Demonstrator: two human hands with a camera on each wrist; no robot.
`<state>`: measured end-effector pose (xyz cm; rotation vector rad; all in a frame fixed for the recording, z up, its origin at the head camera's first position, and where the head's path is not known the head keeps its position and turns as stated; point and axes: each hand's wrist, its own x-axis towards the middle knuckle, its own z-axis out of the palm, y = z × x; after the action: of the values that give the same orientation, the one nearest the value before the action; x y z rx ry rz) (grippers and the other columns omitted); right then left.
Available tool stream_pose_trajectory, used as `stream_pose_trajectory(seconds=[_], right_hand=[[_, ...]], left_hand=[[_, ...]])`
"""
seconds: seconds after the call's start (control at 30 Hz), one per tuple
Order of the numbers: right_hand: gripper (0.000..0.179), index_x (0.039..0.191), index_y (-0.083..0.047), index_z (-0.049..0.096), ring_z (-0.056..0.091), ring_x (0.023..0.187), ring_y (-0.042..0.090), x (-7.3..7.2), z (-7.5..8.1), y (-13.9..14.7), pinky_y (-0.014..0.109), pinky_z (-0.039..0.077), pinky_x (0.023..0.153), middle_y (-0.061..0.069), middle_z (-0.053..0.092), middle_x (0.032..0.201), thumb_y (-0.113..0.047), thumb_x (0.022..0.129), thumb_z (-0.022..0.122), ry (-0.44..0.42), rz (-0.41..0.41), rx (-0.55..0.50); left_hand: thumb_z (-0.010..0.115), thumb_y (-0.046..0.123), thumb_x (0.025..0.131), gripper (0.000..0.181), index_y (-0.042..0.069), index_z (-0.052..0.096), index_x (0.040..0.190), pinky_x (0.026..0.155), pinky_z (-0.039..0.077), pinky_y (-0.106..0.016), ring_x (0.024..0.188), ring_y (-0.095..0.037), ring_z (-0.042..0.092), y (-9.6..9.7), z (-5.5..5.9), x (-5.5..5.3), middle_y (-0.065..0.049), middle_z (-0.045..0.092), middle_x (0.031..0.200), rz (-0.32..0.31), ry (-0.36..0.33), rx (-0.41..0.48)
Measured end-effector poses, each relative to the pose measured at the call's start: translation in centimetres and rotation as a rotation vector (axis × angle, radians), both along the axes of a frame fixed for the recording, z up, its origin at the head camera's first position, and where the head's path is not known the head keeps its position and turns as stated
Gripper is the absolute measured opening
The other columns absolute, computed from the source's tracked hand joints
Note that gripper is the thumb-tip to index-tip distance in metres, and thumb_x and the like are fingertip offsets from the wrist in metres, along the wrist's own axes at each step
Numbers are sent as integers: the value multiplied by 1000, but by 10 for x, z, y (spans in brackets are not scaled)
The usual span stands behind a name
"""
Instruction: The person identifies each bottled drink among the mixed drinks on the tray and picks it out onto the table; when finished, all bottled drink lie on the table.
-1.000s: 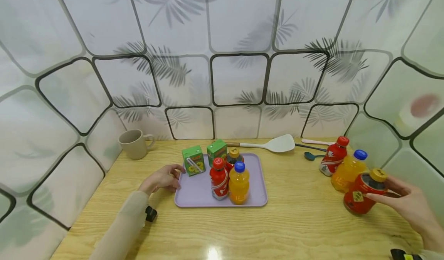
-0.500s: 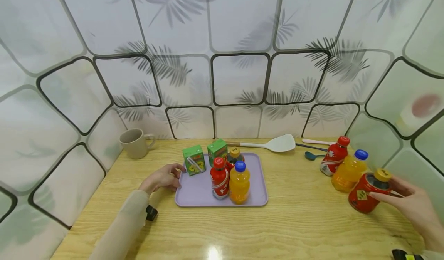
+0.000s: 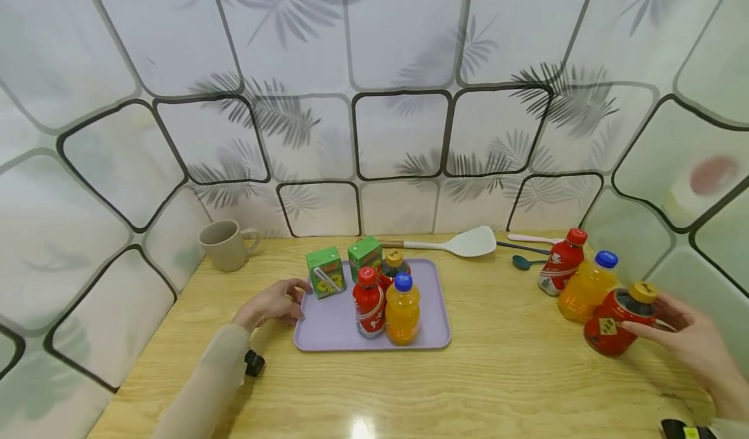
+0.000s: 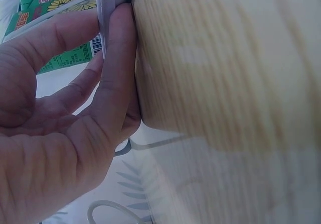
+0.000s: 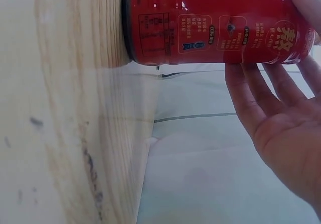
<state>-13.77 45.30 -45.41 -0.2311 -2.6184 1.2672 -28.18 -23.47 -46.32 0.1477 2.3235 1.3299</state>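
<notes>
In the head view, my right hand [image 3: 690, 341] holds a squat drink bottle [image 3: 611, 332] with a red label and yellow cap, thumb in front and fingers behind. Its base meets the wooden table in the right wrist view. Beside it stand an orange juice bottle [image 3: 588, 292] with a blue cap and a red-labelled bottle [image 3: 562, 266] with a red cap. My left hand [image 3: 277, 302] pinches the left edge of a lilac tray [image 3: 328, 335]. The tray carries two green drink cartons [image 3: 326, 273], a red-capped bottle [image 3: 369, 305], an orange juice bottle [image 3: 402, 312] and a yellow-capped bottle [image 3: 394, 266].
A beige mug [image 3: 225, 247] stands at the back left. Along the back lie a white spatula [image 3: 474, 242], a dark teal spoon [image 3: 523, 263] and a pink-handled utensil [image 3: 529, 238]. Patterned curtain-like walls [image 3: 404, 133] enclose the table [image 3: 491, 380] at the back and sides.
My right hand has shifted the yellow-capped bottle slightly right, then its base back left toward the orange juice bottle. My left hand and the tray have stayed in place.
</notes>
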Motion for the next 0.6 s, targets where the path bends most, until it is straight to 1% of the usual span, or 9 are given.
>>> stream_pose_trajectory(seconds=[0.17, 0.27, 0.33, 0.4, 0.47, 0.53, 0.6], right_hand=[[78, 155, -17, 27, 42, 87, -23, -1, -1, 0, 7, 47, 66, -42, 40, 102, -24, 90, 70, 16, 49, -18], [73, 155, -23, 28, 39, 93, -23, 0, 0, -3, 5, 45, 67, -42, 39, 107, -26, 93, 66, 20, 36, -34], [69, 153, -27, 31, 39, 93, -22, 0, 3, -7, 3, 43, 66, -40, 40, 109, -26, 94, 65, 40, 2, -68], [65, 151, -29, 36, 41, 93, -20, -1, 8, -13, 1, 41, 66, -38, 42, 111, -24, 94, 65, 90, -40, -106], [61, 148, -28, 42, 45, 92, -18, -2, 13, -17, 1, 42, 66, -36, 46, 111, -19, 93, 66, 153, -84, -150], [56, 145, -26, 48, 47, 90, -16, -3, 19, -21, 1, 40, 65, -35, 49, 111, -16, 93, 66, 210, -140, -159], [51, 142, -25, 52, 47, 88, -14, -4, 24, -24, 1, 37, 65, -35, 49, 107, -16, 94, 64, 236, -205, -157]], left_hand=[[69, -10, 74, 55, -2, 51, 125, 62, 56, -27, 72, -18, 54, -1, 0, 1, -12, 46, 97, -12, 17, 11], [69, -10, 74, 55, -2, 51, 126, 61, 56, -28, 72, -18, 54, -1, 2, 2, -12, 46, 97, -14, 17, 16], [69, -10, 75, 55, -2, 50, 126, 61, 56, -28, 71, -18, 54, -1, 3, 3, -13, 46, 98, -17, 17, 16], [68, -10, 75, 55, -2, 50, 127, 61, 56, -28, 71, -18, 54, -1, 4, 4, -13, 46, 98, -16, 18, 16], [68, -9, 75, 55, -2, 51, 127, 62, 56, -28, 72, -18, 54, -1, 5, 5, -13, 46, 98, -12, 16, 16], [68, -9, 75, 56, -2, 50, 127, 62, 56, -28, 72, -18, 54, 0, 5, 6, -13, 46, 98, -13, 16, 18], [68, -9, 74, 56, -2, 51, 126, 61, 56, -28, 72, -18, 54, 0, 4, 6, -13, 46, 98, -11, 16, 21]])
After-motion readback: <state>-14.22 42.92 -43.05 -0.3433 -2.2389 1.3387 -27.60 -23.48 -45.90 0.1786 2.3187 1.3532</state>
